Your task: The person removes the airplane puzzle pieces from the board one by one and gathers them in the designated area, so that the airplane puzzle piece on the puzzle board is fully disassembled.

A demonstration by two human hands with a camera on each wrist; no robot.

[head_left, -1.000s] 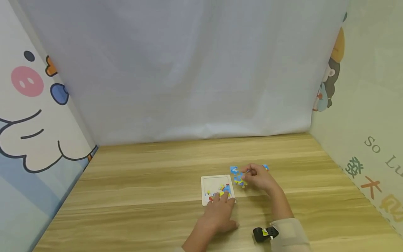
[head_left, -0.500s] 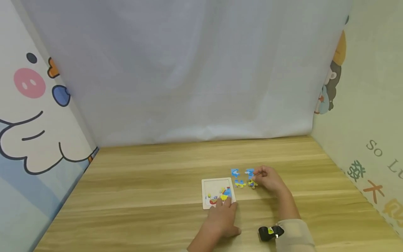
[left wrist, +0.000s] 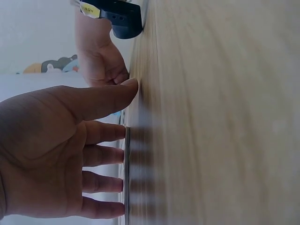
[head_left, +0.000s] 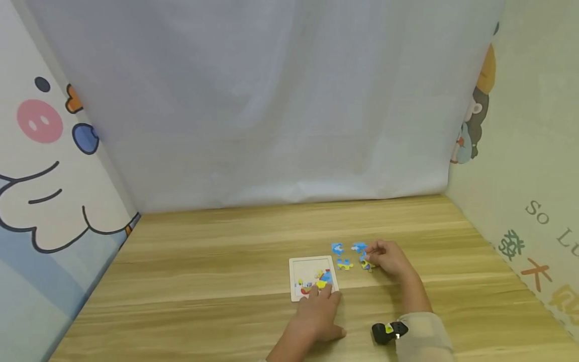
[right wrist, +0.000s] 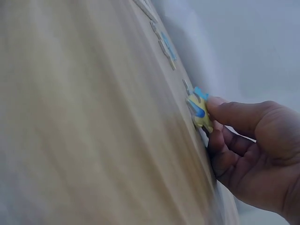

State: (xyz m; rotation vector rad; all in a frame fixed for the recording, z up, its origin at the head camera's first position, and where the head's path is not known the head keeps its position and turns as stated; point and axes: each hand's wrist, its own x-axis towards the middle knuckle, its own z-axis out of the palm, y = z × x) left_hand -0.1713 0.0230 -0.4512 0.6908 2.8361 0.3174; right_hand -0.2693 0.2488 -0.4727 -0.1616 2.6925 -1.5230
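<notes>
My left hand (head_left: 318, 314) lies with its fingers spread on the near edge of a square puzzle board (head_left: 291, 276), touching its partly filled picture. In the left wrist view the straight fingers (left wrist: 105, 157) meet the board's thin edge. My right hand (head_left: 389, 259) is to the right of the board and pinches a yellow-and-blue jigsaw piece (right wrist: 199, 110) between thumb and fingers. The piece looks tilted near the tabletop in the right wrist view. Between the board and this hand lie a blue piece (head_left: 337, 248), another blue piece (head_left: 359, 247) and a yellow-and-blue piece (head_left: 345, 265).
A wooden table (head_left: 203, 271) carries everything. A white curtain (head_left: 271, 100) hangs along its back edge, with printed walls at left and right. On the right wrist sits a black camera (head_left: 383, 333), just above the table.
My right hand has moved right, away from the board. The pieces that were bunched under it now lie spread apart. My left hand keeps its place on the board.
</notes>
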